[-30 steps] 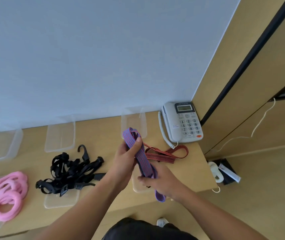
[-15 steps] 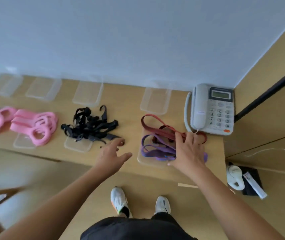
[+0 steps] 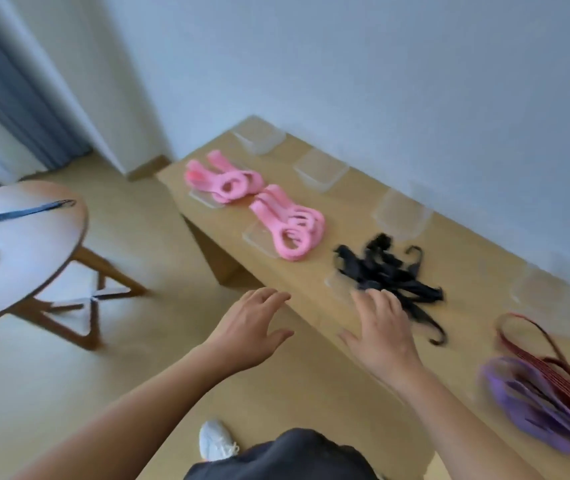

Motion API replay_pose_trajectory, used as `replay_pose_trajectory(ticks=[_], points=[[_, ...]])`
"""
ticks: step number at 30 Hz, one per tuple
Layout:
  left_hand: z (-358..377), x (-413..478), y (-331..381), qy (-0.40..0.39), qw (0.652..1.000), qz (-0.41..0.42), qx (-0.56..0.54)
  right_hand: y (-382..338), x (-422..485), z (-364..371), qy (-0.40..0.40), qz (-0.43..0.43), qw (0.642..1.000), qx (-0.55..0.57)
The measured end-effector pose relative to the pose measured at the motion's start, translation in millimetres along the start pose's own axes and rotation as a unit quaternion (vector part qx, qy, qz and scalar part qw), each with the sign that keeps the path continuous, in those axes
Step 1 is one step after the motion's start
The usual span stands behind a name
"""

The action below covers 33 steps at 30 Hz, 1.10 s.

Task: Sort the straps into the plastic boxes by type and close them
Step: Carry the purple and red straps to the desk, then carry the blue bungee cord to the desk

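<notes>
Both hands are empty with spread fingers. My left hand [image 3: 252, 327] hovers off the bench's front edge. My right hand [image 3: 378, 327] is over the bench, its fingertips at the near side of the black strap pile [image 3: 390, 271]. Two pink strap bundles [image 3: 224, 183] [image 3: 294, 230] lie on clear boxes further left. Purple straps [image 3: 536, 410] and red straps [image 3: 553, 362] lie together at the right edge. Several clear plastic boxes [image 3: 403, 216] stand empty along the wall.
The wooden bench [image 3: 311, 306] runs diagonally along the white wall. A round stool-like table [image 3: 27, 244] stands on the floor at the left with dark blue straps [image 3: 17, 213] on it. My shoe [image 3: 216, 441] shows below.
The purple strap has left my hands and lies with the red ones. Both hands, now empty, have swung left toward the black pile, and the view has turned left to show the round table.
</notes>
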<state>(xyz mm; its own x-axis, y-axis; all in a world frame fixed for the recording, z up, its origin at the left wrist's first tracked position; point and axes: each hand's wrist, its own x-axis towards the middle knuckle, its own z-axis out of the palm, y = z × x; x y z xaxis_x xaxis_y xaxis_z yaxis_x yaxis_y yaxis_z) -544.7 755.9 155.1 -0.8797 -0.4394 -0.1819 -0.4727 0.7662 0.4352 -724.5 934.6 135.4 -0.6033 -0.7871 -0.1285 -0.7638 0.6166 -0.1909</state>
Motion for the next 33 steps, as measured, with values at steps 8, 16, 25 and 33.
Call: replay_pose_trajectory(ticks=[8, 16, 25, 33], points=[[-102, -86, -246, 0.082, 0.983, -0.166, 0.017, -247, 127, 29, -0.051, -0.139, 0.989, 0.002], [-144, -182, -389, 0.154, 0.921, -0.352, -0.057, -437, 192, 54, -0.134, -0.328, 0.935, 0.018], [-159, -218, -513, 0.184, 0.836, -0.504, -0.113, -594, 301, 112, -0.201, -0.43, 0.88, -0.01], [-210, -189, -614, 0.145, 0.801, -0.562, -0.15, -721, 407, 136, -0.247, -0.477, 0.842, -0.039]])
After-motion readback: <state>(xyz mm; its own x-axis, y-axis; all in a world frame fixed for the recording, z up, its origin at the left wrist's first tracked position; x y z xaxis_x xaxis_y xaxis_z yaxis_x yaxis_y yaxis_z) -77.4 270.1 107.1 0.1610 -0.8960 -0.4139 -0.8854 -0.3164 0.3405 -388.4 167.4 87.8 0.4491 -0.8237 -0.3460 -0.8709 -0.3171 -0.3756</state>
